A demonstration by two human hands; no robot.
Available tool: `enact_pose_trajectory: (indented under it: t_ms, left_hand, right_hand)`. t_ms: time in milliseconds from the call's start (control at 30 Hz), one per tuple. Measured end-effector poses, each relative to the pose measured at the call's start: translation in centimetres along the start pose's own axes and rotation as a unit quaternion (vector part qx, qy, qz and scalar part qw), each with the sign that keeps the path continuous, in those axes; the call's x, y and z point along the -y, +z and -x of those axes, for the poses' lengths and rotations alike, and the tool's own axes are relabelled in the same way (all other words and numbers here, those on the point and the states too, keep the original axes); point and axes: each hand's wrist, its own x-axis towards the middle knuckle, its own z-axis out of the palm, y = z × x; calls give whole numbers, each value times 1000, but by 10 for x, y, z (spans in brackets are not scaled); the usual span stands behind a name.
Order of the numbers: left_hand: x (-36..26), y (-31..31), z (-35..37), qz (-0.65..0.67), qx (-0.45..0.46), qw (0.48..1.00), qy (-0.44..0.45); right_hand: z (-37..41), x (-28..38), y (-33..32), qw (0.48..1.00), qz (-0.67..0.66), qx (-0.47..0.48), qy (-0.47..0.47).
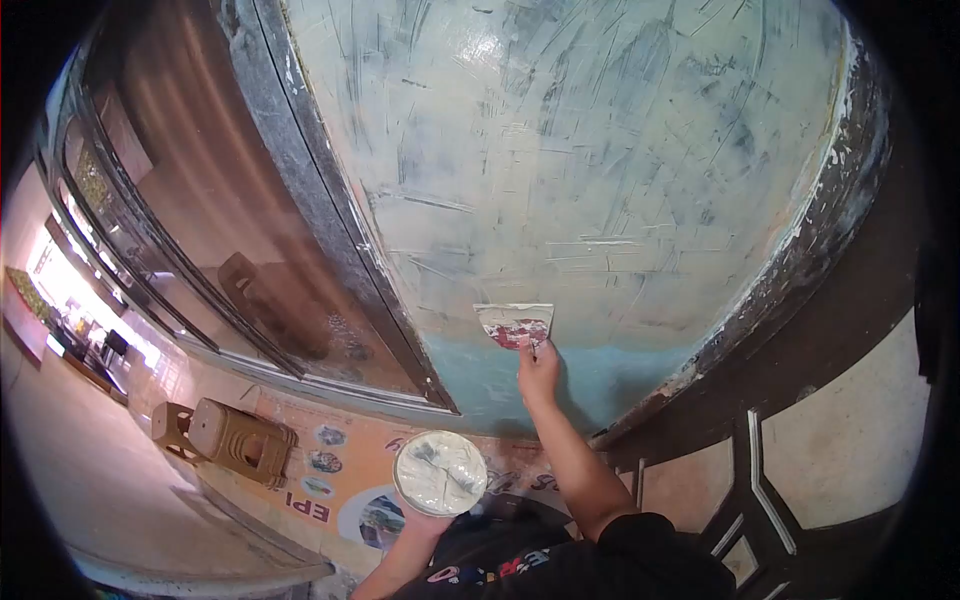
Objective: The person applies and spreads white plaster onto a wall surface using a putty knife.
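Observation:
My right hand [539,372] grips a wide putty knife [516,325] with a red, putty-smeared body. Its straight blade edge points up and lies at the wall [600,220], near the border between the putty-streaked upper area and the plain blue-green strip below. Low in front of my body, my left hand [428,521] holds a round tub [398,478] from beneath, its fingers mostly hidden. Whitish putty [440,472] fills the tub, with dents and a darker patch on its surface.
Dark frames [300,140] border the wall on both sides, with a glass panel [190,200] at left. Brown plastic stools [240,440] stand on the floor at left. A printed banner [330,490] covers the floor below. Dark metal bars [755,490] are at lower right.

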Motion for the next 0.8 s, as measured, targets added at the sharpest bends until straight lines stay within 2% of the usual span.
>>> enact_pose_trajectory:
  t_ms: [100,133,233,300,367,400,433,500,533,567,633,667,700,767,800]
  left_hand:
    - [-18,-15,-4,-69,-4,997,20]
    - [-25,-12,-5,-32,8,999,-1]
    - [-46,4,-8,37,41,997,-54]
    - [-58,6,-9,70,64,992,-85]
    - [-69,3,-11,21,79,994,-67]
    - [-74,5,-9,59,102,990,-83]
    - [-78,5,-12,57,107,989,-87]
    - [-85,5,-15,51,100,990,-81]
    - [-88,8,-15,85,83,988,-99]
    - [-91,10,-15,86,83,988,-102]
    - [-94,14,-18,116,122,976,-138]
    - [-94,20,-18,148,139,968,-150]
    - [-96,19,-20,150,140,967,-153]
    - [-101,11,-26,7,112,987,-117]
    - [-104,11,-31,56,121,979,-152]
  right_hand:
    - [6,-10,8,999,-36,-23,28]
    - [9,-24,8,997,42,-48,34]
    - [25,-64,9,994,59,-95,20]
    - [36,-81,-4,992,77,-87,57]
    - [47,-91,-15,993,2,9,121]
    - [56,-83,-21,980,-53,25,191]
    - [64,-78,-23,981,-54,21,186]
    - [76,-73,-29,975,-72,86,190]
    - [78,-67,-24,987,-64,91,112]
    - [76,-60,-16,988,-62,88,112]
    - [60,-41,4,995,-22,88,50]
    - [52,-11,17,994,-16,61,93]
    - [43,-7,24,994,-13,59,92]
    - [32,-18,34,988,43,-19,149]
    - [30,-109,35,981,156,-99,-61]
